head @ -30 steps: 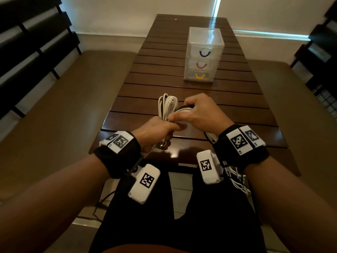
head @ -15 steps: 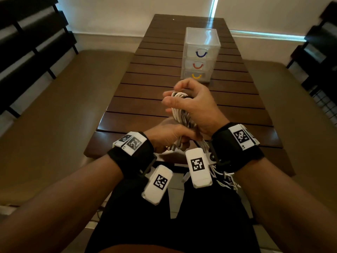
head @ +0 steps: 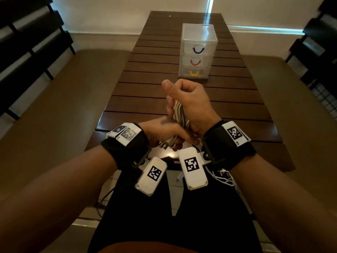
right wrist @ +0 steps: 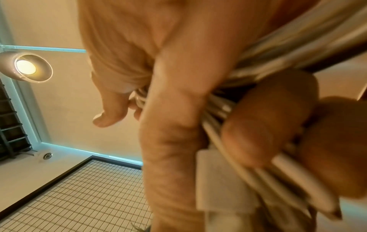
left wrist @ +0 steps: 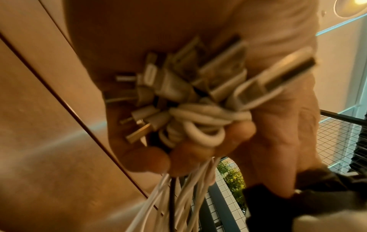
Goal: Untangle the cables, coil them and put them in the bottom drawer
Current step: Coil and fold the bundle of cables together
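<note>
A bundle of white cables (head: 179, 114) stands upright between my hands over the near edge of the wooden table (head: 164, 99). My right hand (head: 189, 99) grips the upper part of the bundle, thumb raised. My left hand (head: 166, 133) grips the lower end, where several plugs (left wrist: 178, 81) bunch in the palm. Loose white cable ends (head: 224, 177) hang below my right wrist. In the right wrist view the cable strands (right wrist: 228, 109) run under my fingers. The clear drawer unit (head: 197, 51) stands further back, its bottom drawer (head: 194, 72) with the yellow handle closed.
The drawer unit's blue (head: 198, 50) and red (head: 195, 62) handled drawers are closed too. Brown benches (head: 63, 99) flank the table on both sides. Dark slatted chair backs (head: 21, 42) stand at the far left and right. My legs in black sit below the table edge.
The right hand rose from the table with the cable loops and now grips the bundle upright. The left hand stayed low on the plug end.
</note>
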`<state>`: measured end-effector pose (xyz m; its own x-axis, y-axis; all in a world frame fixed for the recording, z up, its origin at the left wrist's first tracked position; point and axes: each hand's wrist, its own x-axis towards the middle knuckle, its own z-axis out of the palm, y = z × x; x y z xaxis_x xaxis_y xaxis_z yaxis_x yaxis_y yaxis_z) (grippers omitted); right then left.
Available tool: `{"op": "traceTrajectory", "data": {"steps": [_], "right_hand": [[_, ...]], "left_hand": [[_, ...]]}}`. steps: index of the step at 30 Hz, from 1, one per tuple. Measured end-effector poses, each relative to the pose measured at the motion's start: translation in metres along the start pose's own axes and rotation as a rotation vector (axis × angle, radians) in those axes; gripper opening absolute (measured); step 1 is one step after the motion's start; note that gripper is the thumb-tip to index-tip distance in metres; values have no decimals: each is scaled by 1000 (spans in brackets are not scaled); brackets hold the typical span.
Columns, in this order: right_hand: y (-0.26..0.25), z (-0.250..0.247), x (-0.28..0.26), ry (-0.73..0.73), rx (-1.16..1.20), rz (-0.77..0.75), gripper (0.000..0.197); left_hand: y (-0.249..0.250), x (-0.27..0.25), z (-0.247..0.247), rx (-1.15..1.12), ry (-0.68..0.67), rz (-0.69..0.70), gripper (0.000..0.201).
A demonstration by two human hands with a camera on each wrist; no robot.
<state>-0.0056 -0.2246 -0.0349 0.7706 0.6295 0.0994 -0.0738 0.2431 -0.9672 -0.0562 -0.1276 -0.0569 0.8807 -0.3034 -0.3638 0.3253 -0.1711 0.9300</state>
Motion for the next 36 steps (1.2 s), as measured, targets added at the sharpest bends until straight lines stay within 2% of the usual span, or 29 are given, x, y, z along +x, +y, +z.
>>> {"op": "traceTrajectory", "data": {"steps": [3,7,10,12,14,17,19,21,24,26,30,33,36], "right_hand": [[5,9,-2,17,9,18,41],[9,16,-2,45,-74,-2,46],[6,17,1,87,-150,-23,47],[4,18,3,91,-171,-19,47],[1,20,4,74,-160,-22,49],[-5,26,5,4,-117,-36,47],[-9,27,7,-56,-106,-60,45],[-12,24,7,-90,-94,-78,42],[-15,18,8,-123,-146,-118,28],[-18,15,9,-121,-208,-143,19],[-19,12,12,-137,-377,-225,18],[-18,10,12,-189,-411,-240,17],[-20,3,12,-236,-562,-251,25]], "left_hand": [[-5,-3,-3,28,-21,-9,18],[-14,-9,-4,-33,-30,8,11],[-15,-13,-10,-35,16,27,36],[-11,-16,-13,19,20,46,37],[-8,-15,-13,-49,-4,131,24],[-6,-12,-8,-230,-52,269,23],[-4,-11,-5,-263,-76,264,26],[-3,-8,-2,-263,-41,232,30],[-2,-4,-1,-236,79,229,12],[-2,-1,-1,-204,98,218,10],[1,1,-1,-179,139,185,13],[0,0,-2,-153,148,179,17],[-7,-2,-7,-159,178,162,24]]}}
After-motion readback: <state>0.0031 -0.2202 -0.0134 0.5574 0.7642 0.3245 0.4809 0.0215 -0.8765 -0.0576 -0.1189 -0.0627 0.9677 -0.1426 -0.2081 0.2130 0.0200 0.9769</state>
